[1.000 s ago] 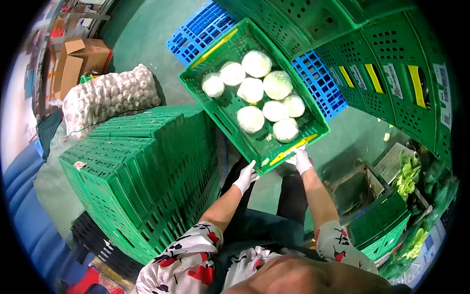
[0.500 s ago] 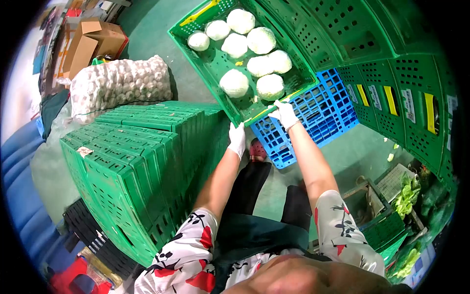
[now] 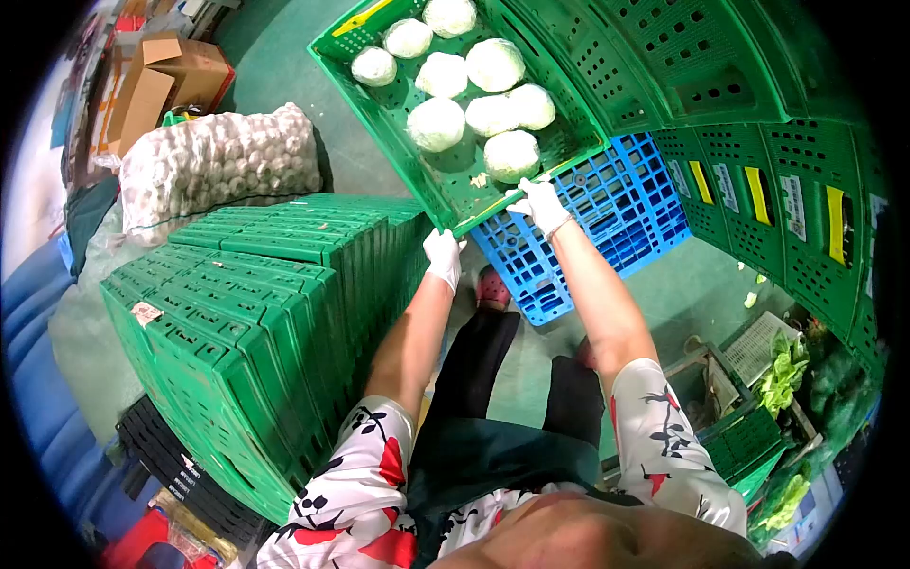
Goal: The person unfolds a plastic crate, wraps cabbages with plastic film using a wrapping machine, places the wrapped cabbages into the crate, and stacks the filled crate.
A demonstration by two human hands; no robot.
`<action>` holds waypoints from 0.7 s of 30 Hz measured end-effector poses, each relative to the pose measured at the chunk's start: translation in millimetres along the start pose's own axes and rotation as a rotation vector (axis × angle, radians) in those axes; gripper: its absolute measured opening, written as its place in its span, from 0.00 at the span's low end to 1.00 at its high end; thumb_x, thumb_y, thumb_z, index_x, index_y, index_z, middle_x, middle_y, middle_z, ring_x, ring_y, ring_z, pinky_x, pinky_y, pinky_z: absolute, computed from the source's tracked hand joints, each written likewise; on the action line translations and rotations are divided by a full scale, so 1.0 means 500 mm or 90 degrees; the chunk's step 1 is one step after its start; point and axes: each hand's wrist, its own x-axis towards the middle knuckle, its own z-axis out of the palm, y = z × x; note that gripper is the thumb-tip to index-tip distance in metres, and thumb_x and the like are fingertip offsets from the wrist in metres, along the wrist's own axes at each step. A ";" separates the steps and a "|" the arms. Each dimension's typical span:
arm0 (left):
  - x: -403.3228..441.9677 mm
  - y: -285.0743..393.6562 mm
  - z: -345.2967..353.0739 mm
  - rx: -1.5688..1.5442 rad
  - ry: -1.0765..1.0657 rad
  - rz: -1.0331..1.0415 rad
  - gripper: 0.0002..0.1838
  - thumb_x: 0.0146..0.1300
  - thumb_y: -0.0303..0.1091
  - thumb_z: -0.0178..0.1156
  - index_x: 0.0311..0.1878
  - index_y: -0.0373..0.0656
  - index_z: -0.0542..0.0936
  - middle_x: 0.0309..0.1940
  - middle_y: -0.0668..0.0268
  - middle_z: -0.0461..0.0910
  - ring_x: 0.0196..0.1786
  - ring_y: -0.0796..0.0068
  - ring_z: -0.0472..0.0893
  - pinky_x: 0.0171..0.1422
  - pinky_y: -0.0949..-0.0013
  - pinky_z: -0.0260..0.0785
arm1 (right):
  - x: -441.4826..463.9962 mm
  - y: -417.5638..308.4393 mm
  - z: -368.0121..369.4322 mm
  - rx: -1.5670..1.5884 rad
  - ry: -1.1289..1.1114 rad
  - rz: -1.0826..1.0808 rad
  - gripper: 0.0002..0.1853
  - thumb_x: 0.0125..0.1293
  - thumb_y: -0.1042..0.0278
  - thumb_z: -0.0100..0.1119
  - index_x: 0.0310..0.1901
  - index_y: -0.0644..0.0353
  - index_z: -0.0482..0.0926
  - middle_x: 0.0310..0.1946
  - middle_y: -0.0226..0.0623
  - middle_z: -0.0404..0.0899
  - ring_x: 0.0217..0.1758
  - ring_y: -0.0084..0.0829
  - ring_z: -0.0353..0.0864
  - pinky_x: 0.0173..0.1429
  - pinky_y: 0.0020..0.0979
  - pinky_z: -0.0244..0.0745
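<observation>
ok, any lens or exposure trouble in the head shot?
Head view: strong fisheye, black corners, right-hand crates visibly bowed; pale round heads bright, surface detail partly washed out; dark shadow beside the mesh sack; blue folds at far left soft.

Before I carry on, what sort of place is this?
Probably a produce packing or storage area: a green plastic crate holds pale round vegetables, apparently cabbages, a net sack bulges with what look like garlic bulbs, and more green crates stand close together.
</observation>
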 end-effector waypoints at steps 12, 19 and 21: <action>0.023 0.010 -0.013 -0.029 -0.029 0.013 0.10 0.71 0.24 0.48 0.48 0.40 0.79 0.40 0.62 0.82 0.36 0.69 0.82 0.35 0.65 0.78 | 0.012 -0.001 0.022 0.002 0.007 -0.022 0.21 0.72 0.70 0.55 0.63 0.58 0.63 0.49 0.48 0.77 0.43 0.45 0.86 0.41 0.51 0.89; 0.034 0.018 -0.015 0.021 -0.018 0.012 0.11 0.74 0.26 0.47 0.50 0.41 0.79 0.41 0.63 0.83 0.35 0.69 0.83 0.38 0.64 0.79 | -0.007 0.000 0.022 0.020 -0.011 -0.045 0.19 0.72 0.71 0.53 0.62 0.65 0.66 0.47 0.48 0.79 0.44 0.45 0.86 0.44 0.50 0.89; 0.033 0.018 -0.015 0.042 -0.023 0.022 0.11 0.74 0.26 0.46 0.50 0.41 0.79 0.42 0.62 0.83 0.36 0.67 0.83 0.40 0.63 0.80 | -0.013 -0.008 0.027 0.013 -0.016 -0.030 0.19 0.72 0.71 0.53 0.61 0.67 0.66 0.46 0.47 0.80 0.45 0.44 0.86 0.45 0.50 0.89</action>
